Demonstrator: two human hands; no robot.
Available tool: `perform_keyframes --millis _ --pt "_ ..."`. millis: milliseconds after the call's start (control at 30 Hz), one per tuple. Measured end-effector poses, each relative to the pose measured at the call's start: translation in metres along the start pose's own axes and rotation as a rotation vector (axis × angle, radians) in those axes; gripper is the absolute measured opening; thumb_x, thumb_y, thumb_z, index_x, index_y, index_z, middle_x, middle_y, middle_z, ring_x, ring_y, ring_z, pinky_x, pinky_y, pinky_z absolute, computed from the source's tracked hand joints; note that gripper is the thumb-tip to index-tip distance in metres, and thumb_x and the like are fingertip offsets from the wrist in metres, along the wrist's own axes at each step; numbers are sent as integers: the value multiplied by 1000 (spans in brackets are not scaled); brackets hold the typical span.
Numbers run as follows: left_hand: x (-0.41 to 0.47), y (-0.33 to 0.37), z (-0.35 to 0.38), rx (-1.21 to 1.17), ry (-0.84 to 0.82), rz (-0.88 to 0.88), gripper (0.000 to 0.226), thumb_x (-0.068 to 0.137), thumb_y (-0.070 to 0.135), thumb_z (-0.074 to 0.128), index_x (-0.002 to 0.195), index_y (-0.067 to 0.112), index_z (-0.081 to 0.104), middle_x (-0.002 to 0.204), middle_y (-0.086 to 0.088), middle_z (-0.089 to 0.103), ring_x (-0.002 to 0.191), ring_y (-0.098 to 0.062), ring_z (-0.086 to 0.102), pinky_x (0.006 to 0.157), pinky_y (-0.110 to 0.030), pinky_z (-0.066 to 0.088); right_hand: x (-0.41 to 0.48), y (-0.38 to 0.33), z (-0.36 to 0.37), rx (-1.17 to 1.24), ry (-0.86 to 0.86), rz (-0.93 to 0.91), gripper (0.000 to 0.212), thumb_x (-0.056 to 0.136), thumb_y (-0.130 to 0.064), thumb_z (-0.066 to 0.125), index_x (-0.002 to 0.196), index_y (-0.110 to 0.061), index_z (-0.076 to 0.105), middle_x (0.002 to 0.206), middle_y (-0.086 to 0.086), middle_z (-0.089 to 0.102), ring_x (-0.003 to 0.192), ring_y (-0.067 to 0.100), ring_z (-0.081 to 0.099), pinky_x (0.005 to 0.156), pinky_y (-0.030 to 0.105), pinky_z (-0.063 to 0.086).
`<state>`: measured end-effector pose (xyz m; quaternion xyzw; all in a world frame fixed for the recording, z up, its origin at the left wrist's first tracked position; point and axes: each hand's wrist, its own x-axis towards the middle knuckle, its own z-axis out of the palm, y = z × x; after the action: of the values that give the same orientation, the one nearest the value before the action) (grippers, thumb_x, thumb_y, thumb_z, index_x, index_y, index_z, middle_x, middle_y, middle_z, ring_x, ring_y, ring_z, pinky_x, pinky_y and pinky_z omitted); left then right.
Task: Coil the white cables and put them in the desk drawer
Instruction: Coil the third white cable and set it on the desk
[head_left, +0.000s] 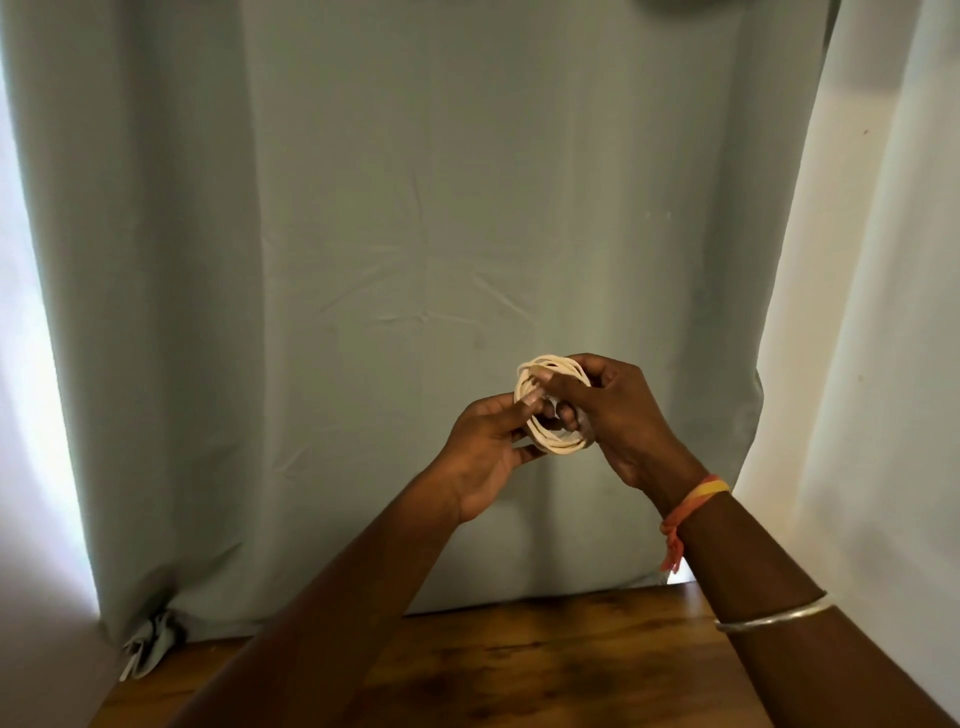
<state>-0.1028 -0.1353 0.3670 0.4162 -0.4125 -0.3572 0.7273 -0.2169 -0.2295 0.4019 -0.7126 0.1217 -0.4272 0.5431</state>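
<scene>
Cable (557, 446): white, wound into a small round coil of several loops, held up in the air between both hands. It touches no surface and shows against the curtain above the desk's far edge, right of centre.

Left hand (485, 460): palm turned up, below and left of the coil. Thumb and forefinger pinch the loops on the coil's left side; the other fingers curl underneath. Grip closed on the cable.

Right hand (621, 421): comes in from the right, back of hand toward the camera. Fingers curl round the right side of the coil, some passing through its middle; forefinger lies stretched across the upper loops toward the left. Grip closed on the cable too. Cable ends hidden among the fingers, cannot tell where they lie.

Right wrist: orange and yellow thread band (693, 496) with a knotted tail hanging down. Further up the forearm, a thin silver bangle (774, 618).

Desk (519, 670): dark, stained wood, only its far part in view along the bottom of the frame.

Backdrop: grey-green curtain (415, 208), creased, bunched at the desk's far left corner. White curtain (883, 312) to the right.
</scene>
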Motion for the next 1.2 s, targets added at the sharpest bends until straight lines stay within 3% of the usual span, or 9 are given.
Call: perform_keyframes --millis 167,267,467,633,733,833,933,1033,1200 --pt "-2 -3 1 -72 25 -24 22 99 14 50 95 2 69 86 -12 70 84 -23 67 89 -40 54 4 4 -1 -62 -10 78 20 84 -24 78 95 -9 77 80 8 76 69 15 69 64 27 53" --pt "-2 -6 2 -33 68 -38 23 100 13 50 95 1 69 92 -15 72 87 -25 70 89 -41 55 2 8 -1 -98 40 65 19 85 -26 77 92 -9 77 66 7 71 53 12 62 56 23 51" --pt "2 4 3 463 107 -19 36 100 29 53 101 -2 72 96 -21 73 89 -32 73 85 -36 60 2 17 -3 -244 121 96 29 88 -38 71 95 -11 75 73 1 71 58 10 63 57 22 48" --pt "-1 3 4 623 163 65 24 95 19 57 92 4 75 90 -14 74 83 -26 73 89 -40 58 2 13 -2 -262 60 106 30 90 -38 69 97 -9 74 83 6 76 60 11 67 55 19 50" --pt "0 2 4 680 278 144 16 87 18 67 80 7 76 81 -14 71 77 -29 71 81 -44 57 0 10 2 -272 64 82 28 90 -37 69 94 -9 73 77 5 74 51 8 64 51 15 48" --pt "0 1 6 604 381 159 21 74 25 78 71 5 75 72 -23 67 64 -32 64 69 -41 56 -1 7 4 -249 83 56 27 91 -35 68 92 -8 73 75 6 74 48 5 62 49 13 47" --pt "-2 3 7 445 451 174 18 68 14 86 76 3 74 69 -16 70 63 -26 69 67 -32 61 -4 5 4 -231 94 38 25 92 -32 68 88 -8 73 74 8 74 48 4 62 49 14 46" --pt "-7 4 7 279 395 122 29 70 9 86 95 5 71 82 -13 76 75 -25 75 71 -34 62 -5 6 3 -256 117 23 23 91 -33 70 86 -10 74 72 7 74 50 6 63 52 16 48" --pt "-10 3 9 179 304 95 17 82 7 76 98 1 75 89 -15 77 83 -30 75 79 -37 61 -4 8 4 -286 165 31 28 87 -37 74 88 -10 75 72 5 73 60 14 65 62 26 50"
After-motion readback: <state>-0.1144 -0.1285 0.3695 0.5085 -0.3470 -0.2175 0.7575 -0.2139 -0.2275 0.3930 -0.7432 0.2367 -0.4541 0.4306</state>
